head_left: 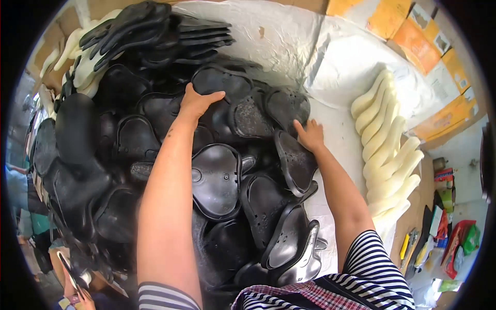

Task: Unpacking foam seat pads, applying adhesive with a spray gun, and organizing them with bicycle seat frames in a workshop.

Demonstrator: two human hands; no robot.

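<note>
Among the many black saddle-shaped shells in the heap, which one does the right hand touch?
The right hand rests on the top end of the narrow black shell at the heap's right edge, lying rough underside up beside the white sheet. The left hand presses a different shell farther back.

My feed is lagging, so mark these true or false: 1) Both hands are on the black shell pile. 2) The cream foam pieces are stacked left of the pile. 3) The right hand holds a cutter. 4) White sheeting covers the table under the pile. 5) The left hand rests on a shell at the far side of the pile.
1) True: the left hand and right hand both touch the black shells.
2) False: the main foam stack lies to the right; a few cream pieces also show far left.
3) False: it holds no tool; its fingers lie on a shell.
4) True: the white sheet lies beneath.
5) True.
</note>
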